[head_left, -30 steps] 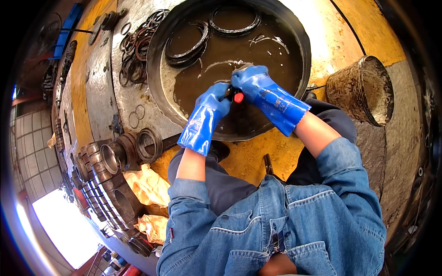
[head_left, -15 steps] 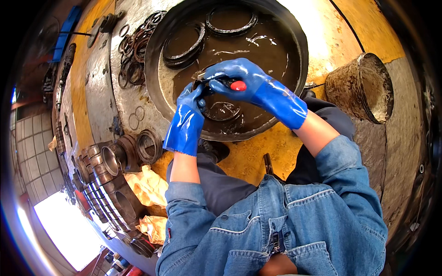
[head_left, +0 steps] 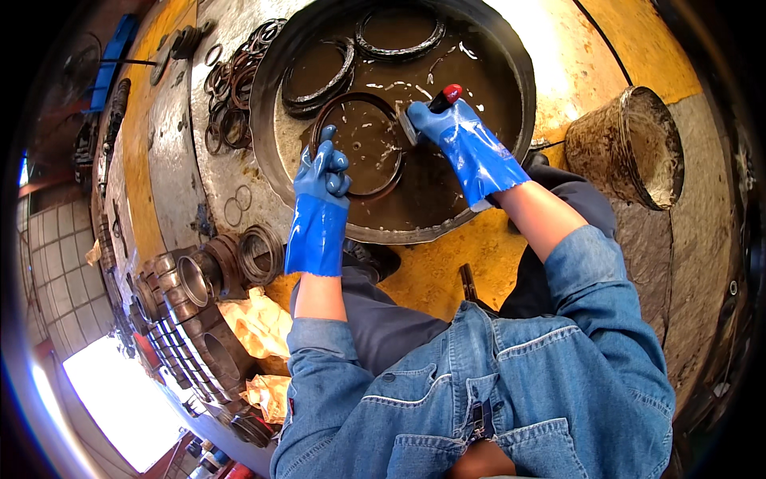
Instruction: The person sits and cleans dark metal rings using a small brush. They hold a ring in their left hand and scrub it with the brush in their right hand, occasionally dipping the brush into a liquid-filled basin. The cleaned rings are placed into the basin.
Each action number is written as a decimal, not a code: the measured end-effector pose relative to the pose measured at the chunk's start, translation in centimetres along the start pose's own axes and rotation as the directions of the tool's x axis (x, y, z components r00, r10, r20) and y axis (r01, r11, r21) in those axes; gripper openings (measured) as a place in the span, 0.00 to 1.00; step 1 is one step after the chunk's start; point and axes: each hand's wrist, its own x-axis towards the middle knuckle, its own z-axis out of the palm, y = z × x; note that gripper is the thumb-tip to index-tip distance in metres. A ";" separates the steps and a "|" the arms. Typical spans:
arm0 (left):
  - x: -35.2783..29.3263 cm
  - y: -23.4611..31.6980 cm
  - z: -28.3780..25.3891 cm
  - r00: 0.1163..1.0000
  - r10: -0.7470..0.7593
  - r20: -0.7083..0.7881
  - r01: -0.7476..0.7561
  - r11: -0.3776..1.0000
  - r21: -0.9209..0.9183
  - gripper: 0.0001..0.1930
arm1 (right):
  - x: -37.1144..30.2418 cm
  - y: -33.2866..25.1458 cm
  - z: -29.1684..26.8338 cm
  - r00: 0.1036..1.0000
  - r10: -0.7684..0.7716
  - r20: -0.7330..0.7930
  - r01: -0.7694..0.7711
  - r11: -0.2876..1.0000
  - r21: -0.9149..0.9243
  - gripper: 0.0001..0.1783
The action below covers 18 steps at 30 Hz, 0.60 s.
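My left hand [head_left: 323, 172], in a wet blue rubber glove, grips the left side of a large dark ring [head_left: 361, 96]. This ring is held up over murky liquid in a round black basin [head_left: 259, 120]. In my right hand [head_left: 449, 128], also gloved in blue, is a scraper [head_left: 407, 124] with a flat metal edge and a red-and-black handle. Its edge is by the ring's right side; whether they touch I cannot tell. Several other dark rings [head_left: 319, 96] lie in the basin at the upper left, and more rings [head_left: 399, 54] lie at its far side.
Left of the basin lies a pile of dark rings [head_left: 239, 80]. Two thin rings [head_left: 237, 203] rest nearer. Metal cylinders [head_left: 195, 279] and crumpled brown paper [head_left: 259, 323] sit at the lower left. A dirty bucket [head_left: 598, 140] is tipped on the right. A dark cable [head_left: 602, 44] crosses the far floor.
My hands were close together over the basin and have moved apart. The right hand with the scraper went right, its handle now pointing up. The ring now shows as an open circle.
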 end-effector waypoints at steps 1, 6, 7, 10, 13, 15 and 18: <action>0.0 -0.1 -0.5 1.000 0.011 0.004 -0.011 1.000 -0.016 0.19 | -2.3 -1.8 -1.2 0.995 0.054 0.088 -0.054 0.999 -0.001 0.26; 1.2 -0.3 -2.2 0.996 0.084 0.029 -0.083 0.996 -0.037 0.18 | -3.8 -0.1 0.0 0.981 0.031 0.191 -0.045 0.997 0.066 0.25; 1.3 -0.3 -2.2 0.995 0.101 0.020 -0.100 0.995 -0.028 0.17 | -4.9 -0.2 -0.3 0.970 0.031 0.240 -0.048 0.997 0.062 0.24; 1.5 0.0 -2.0 0.992 0.111 -0.057 -0.110 0.994 0.023 0.16 | -5.7 0.0 -0.9 0.940 0.004 0.340 -0.023 0.998 0.053 0.23; 1.3 0.1 -1.8 0.984 0.122 -0.129 -0.110 0.989 0.098 0.16 | -4.6 0.0 -1.1 0.922 -0.024 0.386 0.073 0.991 -0.112 0.26; 1.3 0.4 -1.7 0.988 0.094 -0.120 -0.081 0.991 0.104 0.16 | -3.2 -0.6 -0.9 0.952 -0.078 0.296 0.155 0.957 -0.246 0.24; 1.1 0.3 -1.2 0.994 0.031 -0.106 -0.014 0.987 0.159 0.18 | -2.6 -1.0 -1.2 0.904 -0.387 0.182 0.388 0.921 0.034 0.18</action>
